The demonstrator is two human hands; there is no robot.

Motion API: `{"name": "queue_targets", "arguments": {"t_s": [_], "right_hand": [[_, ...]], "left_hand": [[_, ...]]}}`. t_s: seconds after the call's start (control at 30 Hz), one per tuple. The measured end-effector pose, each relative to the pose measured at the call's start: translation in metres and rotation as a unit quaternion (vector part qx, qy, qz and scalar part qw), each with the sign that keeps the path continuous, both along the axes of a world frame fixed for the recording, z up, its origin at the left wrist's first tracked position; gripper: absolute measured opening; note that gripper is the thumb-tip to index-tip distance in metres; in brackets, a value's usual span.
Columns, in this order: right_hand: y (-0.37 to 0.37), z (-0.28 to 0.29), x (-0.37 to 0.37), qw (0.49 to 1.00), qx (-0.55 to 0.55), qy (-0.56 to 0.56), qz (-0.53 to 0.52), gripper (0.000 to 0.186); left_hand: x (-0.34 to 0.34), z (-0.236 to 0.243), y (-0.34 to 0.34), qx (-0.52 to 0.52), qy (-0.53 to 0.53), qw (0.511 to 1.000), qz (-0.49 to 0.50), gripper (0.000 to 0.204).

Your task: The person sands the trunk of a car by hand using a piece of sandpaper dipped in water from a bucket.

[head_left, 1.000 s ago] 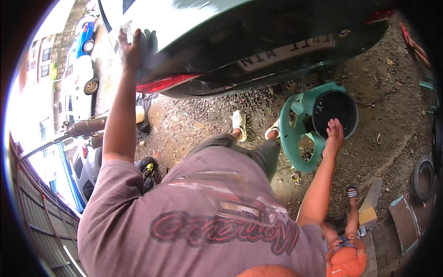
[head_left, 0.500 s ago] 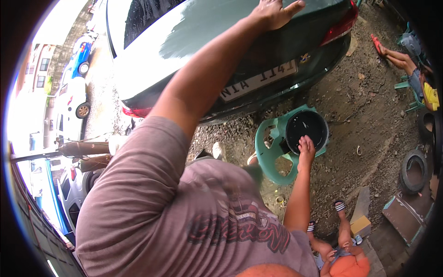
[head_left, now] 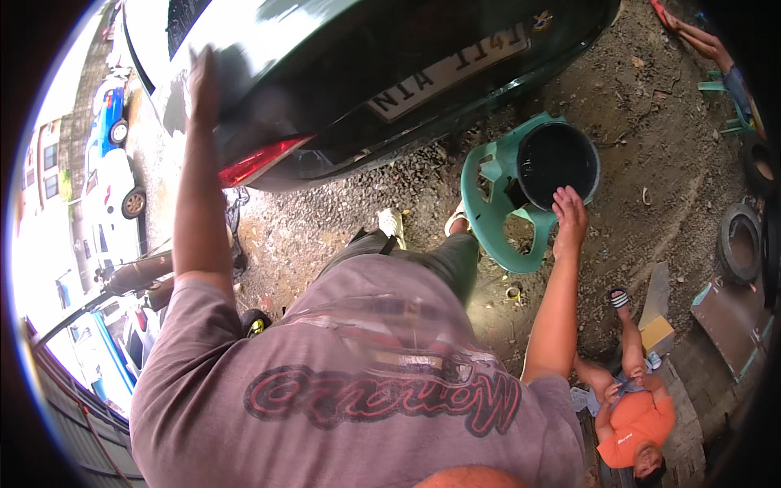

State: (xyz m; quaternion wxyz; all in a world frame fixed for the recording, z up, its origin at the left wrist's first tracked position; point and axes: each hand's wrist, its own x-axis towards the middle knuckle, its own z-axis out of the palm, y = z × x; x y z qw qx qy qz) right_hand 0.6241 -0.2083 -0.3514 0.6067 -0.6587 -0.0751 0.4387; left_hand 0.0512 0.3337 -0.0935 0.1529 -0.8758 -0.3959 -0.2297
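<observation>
My left arm stretches out to the dark green car (head_left: 342, 89). At its rear corner, above the red tail light (head_left: 260, 163), my left hand (head_left: 202, 81) is smeared by motion, so its fingers and anything under them cannot be made out. My right hand (head_left: 571, 218) is beside the near rim of a black bucket (head_left: 560, 167) holding dark liquid. Its fingers are loosely stretched toward the rim, with nothing seen in them; whether they touch it is unclear. The bucket stands on a light green plastic chair (head_left: 480, 224) behind the car.
Gravel and dirt ground (head_left: 634, 187) surrounds the chair. To the right lie a tire (head_left: 740, 244) and a flat brown board (head_left: 728, 325). A person in an orange shirt (head_left: 639, 427) sits at the lower right; another person's legs (head_left: 704, 41) show at the upper right. Parked vehicles (head_left: 114, 187) line the left.
My left hand has swept leftward across the car's rear to the corner by the tail light. My right hand stays by the bucket's rim. The whole view has shifted and turned.
</observation>
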Motion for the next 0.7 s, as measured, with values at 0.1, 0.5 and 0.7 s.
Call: {"name": "queue_targets", "arguments": {"t_s": [0.1,0.5,0.7], "right_hand": [[0.019,0.001,-0.016,0.999,0.033,-0.006,0.004,0.058],[0.02,-0.024,-0.066,0.974,-0.073,-0.211,0.03,0.035],[0.041,-0.086,0.005,0.935,-0.238,-0.26,0.039,0.058]], "left_hand": [[-0.1,0.026,-0.012,0.048,0.078,0.994,0.059,0.065],[-0.028,0.01,-0.036,-0.176,-0.143,0.951,0.209,0.092],[0.226,0.062,-0.069,-0.237,0.051,0.968,0.059,0.086]]}}
